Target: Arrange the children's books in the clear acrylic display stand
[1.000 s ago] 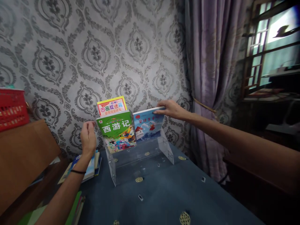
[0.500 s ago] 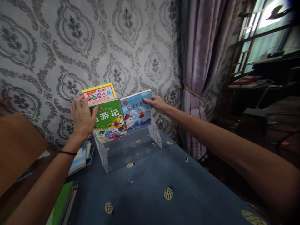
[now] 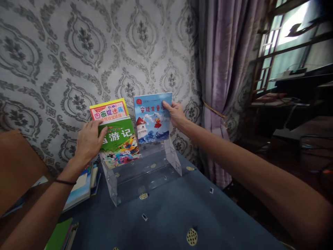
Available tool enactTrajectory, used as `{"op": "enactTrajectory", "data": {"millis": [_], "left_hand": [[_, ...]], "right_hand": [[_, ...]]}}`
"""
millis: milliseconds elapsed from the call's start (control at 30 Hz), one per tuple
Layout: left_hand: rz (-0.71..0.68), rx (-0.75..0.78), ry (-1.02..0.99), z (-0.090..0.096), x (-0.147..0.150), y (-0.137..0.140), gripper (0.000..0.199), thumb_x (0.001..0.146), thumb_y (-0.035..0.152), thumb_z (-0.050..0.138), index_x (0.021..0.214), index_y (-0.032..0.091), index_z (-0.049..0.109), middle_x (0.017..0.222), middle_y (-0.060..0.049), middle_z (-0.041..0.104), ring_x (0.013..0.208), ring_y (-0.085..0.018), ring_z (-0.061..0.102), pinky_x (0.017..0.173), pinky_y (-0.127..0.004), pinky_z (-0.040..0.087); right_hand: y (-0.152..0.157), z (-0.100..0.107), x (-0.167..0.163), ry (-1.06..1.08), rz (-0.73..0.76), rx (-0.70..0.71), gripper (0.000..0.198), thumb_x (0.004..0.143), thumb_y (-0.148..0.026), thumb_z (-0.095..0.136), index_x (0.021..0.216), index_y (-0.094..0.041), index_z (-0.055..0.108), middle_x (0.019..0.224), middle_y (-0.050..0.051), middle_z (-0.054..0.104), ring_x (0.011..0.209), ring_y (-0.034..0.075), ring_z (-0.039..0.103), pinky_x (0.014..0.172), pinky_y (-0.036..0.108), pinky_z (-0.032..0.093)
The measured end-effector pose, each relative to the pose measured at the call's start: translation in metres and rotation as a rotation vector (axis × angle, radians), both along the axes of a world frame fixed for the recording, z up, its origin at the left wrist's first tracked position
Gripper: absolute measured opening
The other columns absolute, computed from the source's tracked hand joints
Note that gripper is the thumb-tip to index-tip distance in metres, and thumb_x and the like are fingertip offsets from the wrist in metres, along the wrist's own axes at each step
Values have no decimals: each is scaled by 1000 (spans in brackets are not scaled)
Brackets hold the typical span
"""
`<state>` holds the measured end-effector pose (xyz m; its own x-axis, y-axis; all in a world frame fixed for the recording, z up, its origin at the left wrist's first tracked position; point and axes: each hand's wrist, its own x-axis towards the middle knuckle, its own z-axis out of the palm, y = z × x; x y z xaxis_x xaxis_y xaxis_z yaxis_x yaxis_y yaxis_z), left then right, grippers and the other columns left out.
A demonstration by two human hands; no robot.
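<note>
My right hand (image 3: pixel 178 114) grips the upper right edge of a blue picture book (image 3: pixel 153 126), thumb on its cover and fingers behind. This book stands almost upright at the back of a clear acrylic book stand (image 3: pixel 145 173). At the stand's left side, my left hand (image 3: pixel 90 141) pinches the top left corner of a green book (image 3: pixel 119 139), thumb in front. Behind the green one, a yellow-edged pink book (image 3: pixel 109 108) sticks up higher, its lower part hidden.
The stand rests on a dark blue patterned cloth (image 3: pixel 166 211) against a wallpapered wall (image 3: pixel 145 45). A brown cardboard piece (image 3: pixel 20 166), stacked books (image 3: pixel 78 189) and a green-covered stack (image 3: pixel 58 234) lie at left. A purple curtain (image 3: pixel 218 76) hangs at right.
My right hand has raised the blue book and straightened it, so more of its cover shows. My left hand still holds the green book. The view has shifted slightly.
</note>
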<state>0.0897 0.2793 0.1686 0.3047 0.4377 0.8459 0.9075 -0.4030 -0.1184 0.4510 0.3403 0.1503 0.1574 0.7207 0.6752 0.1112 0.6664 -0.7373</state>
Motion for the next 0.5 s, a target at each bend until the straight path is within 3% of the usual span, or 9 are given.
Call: {"op": "enactTrajectory", "data": {"millis": [100,233,400,500], "left_hand": [[-8,2,5,0,0,-1,44,96,45,37,117,15,61,114,-17,67,108,-34,59,95,-47,46],[-20,1,24,0,-1,1,45,97,45,35,118,14,61,115,-19,66,109,-35,58,95,-48,46],[12,4,46,0,-3,2,48,96,46,34,119,13,60,111,-19,67,106,-36,59,93,-49,48],[26,3,64,0,-2,0,50,97,47,32,120,13,59,112,-19,67,107,-35,59,93,-47,48]], "right_hand": [[2,13,6,153,-12,117,69,60,-81,71,97,-24,59,97,7,74,99,26,67,84,38,54],[12,35,10,141,10,184,66,68,-79,69,105,-25,60,106,7,73,107,27,65,87,41,54],[24,59,1,133,-82,163,64,71,-81,65,97,-24,60,112,9,71,107,28,64,85,40,56],[28,63,-11,171,-92,167,63,68,-82,67,90,-23,59,103,8,71,99,26,65,81,39,56]]}}
